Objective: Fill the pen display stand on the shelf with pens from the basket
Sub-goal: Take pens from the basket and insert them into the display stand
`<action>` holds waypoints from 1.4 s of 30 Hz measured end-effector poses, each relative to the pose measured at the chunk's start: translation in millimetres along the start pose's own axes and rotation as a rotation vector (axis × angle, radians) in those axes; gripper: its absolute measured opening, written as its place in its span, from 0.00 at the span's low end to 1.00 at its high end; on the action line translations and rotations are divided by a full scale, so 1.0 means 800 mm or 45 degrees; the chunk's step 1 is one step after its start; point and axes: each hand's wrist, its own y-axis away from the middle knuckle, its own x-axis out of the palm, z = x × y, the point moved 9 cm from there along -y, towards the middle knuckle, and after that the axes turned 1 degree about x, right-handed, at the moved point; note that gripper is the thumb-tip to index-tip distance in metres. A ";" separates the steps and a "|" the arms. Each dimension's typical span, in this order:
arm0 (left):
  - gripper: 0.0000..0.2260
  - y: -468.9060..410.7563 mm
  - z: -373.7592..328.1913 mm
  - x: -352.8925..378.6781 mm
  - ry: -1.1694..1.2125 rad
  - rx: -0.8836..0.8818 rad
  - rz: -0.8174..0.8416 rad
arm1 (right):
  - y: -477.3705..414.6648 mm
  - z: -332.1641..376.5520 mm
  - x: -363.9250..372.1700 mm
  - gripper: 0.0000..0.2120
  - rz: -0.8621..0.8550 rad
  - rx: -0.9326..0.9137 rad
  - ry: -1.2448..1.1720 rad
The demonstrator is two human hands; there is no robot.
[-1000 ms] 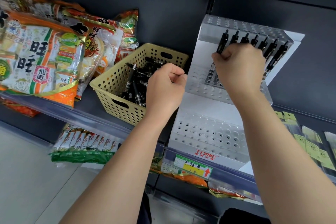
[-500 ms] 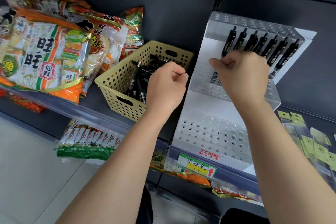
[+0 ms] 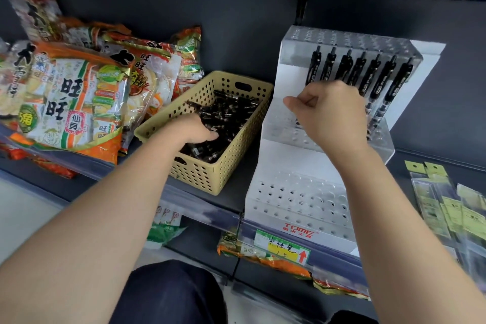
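on the dark shelf (image 3: pixel 234 196), a tan holed basket (image 3: pixel 207 181) just left of a white stepped pen stand (image 3: pixel 297 200); close together, touching or not unclear. in the basket, a heap of pens (image 3: pixel 228 116), all black. left hand (image 3: pixel 193 127) reached down into that heap, fingers bent and buried among them, thumb lying on top; cannot tell whether closed round any. right hand (image 3: pixel 331 113) up in front of the stand's middle step, fingers curled under, thumb out to the left; palm side hidden, no pen seen in it, so cannot tell whether holding anything. behind and right of that hand, a row of pens (image 3: pixel 378 79), seven and black, standing side by side across the top tier. on the lowest step, rows of open holes. left of the basket, big orange and white snack bags (image 3: pixel 73 102) leaning on the shelf. on the shelf edge below the stand, a yellow and green price tag (image 3: pixel 284 244) with a red arrow. far right, flat yellow-topped packets (image 3: pixel 447 208).
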 end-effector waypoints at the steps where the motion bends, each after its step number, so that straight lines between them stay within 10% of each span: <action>1: 0.35 -0.006 0.003 0.012 -0.017 -0.014 0.076 | 0.000 -0.001 0.000 0.12 0.010 0.005 -0.013; 10: 0.30 -0.035 -0.007 0.030 -0.140 0.032 0.088 | -0.002 -0.005 0.005 0.12 0.049 0.030 -0.040; 18: 0.36 -0.036 -0.065 -0.002 -0.586 0.485 -0.471 | -0.002 -0.007 0.007 0.13 0.058 0.031 -0.050; 31: 0.47 -0.066 -0.066 0.033 -0.575 0.600 -0.121 | -0.004 -0.010 0.010 0.13 0.075 0.033 -0.099; 42: 0.28 -0.073 -0.065 0.032 -0.667 0.486 -0.165 | -0.004 -0.009 0.011 0.13 0.061 0.006 -0.105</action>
